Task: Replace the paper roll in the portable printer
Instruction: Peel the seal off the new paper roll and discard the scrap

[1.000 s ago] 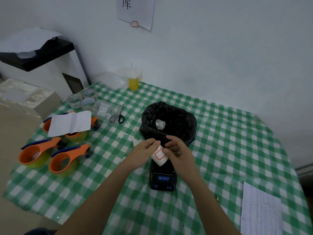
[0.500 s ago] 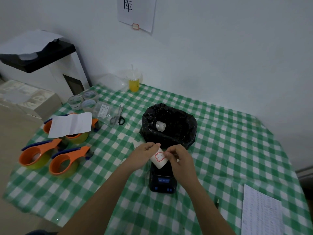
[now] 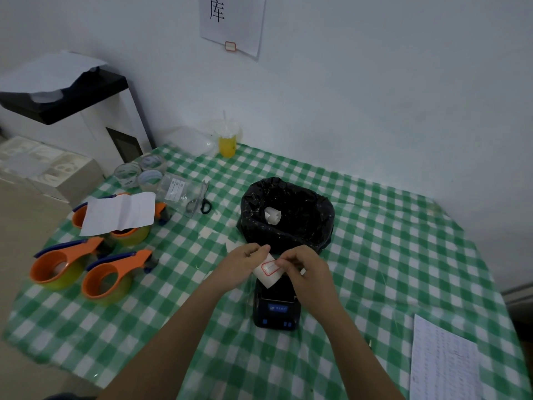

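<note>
Compared with a second ago, both hands sit a little closer together and the paper roll (image 3: 268, 271) leans lower over the portable printer (image 3: 276, 307), which has not shifted on the green checked tablecloth (image 3: 403, 255). That white roll, bearing a red-outlined label, is held between the two hands just above the printer's far end, near the middle of the table. On the left hand (image 3: 240, 262), thumb and fingertips are pinched on the roll's upper left edge; the right hand (image 3: 305, 269) is curled with its fingertips closed on the label side. Hidden by the hands and the roll is the printer's paper bay, so whether its lid is up cannot be told. Just behind the hands stands a bin lined with a black bag (image 3: 288, 215), holding a small white core (image 3: 272, 216). A printed sheet (image 3: 444, 368) is cut off at the near right corner.
</note>
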`<state>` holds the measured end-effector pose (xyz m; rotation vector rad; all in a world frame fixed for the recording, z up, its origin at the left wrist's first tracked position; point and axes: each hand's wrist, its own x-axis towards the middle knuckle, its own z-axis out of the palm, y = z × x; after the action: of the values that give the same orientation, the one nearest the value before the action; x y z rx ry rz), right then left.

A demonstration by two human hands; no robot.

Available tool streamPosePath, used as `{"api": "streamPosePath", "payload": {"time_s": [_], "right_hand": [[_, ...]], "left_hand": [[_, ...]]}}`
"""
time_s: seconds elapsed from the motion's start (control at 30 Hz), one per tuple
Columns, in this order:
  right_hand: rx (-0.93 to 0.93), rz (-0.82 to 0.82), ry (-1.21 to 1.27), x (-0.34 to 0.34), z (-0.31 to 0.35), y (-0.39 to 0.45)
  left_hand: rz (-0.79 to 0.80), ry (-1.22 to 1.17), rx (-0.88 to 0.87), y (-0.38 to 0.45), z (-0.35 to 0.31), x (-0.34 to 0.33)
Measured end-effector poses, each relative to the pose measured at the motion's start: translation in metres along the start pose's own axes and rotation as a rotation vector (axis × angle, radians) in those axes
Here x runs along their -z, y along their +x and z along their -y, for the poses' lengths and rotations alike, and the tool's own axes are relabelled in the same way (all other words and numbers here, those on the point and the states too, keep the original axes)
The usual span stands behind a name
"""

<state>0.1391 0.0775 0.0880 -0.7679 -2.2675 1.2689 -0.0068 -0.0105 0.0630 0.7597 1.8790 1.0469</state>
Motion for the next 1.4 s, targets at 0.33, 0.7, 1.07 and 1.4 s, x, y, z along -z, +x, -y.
{"api": "streamPosePath", "payload": {"time_s": [0.33,0.7,1.07,1.4], "right_hand": [[-0.243,0.157,0.323,0.007,0.004,-0.008],[-0.477,0.005,0.836,0.003,0.011,0.005],[-0.354,-0.06,0.832,0.0,0.02,0.008],[-0.398,-0.14,0.995,0.001,0.022,0.014]], "left_hand": [[0.052,-0.029,0.04,-0.006,-0.021,0.002],[0.012,-0.231,0.075,-0.007,-0.035,0.0],[0.114,-0.592,-0.062,-0.014,-0.036,0.0],[0.137,-0.439,-0.13,-0.013,-0.044,-0.002]]}}
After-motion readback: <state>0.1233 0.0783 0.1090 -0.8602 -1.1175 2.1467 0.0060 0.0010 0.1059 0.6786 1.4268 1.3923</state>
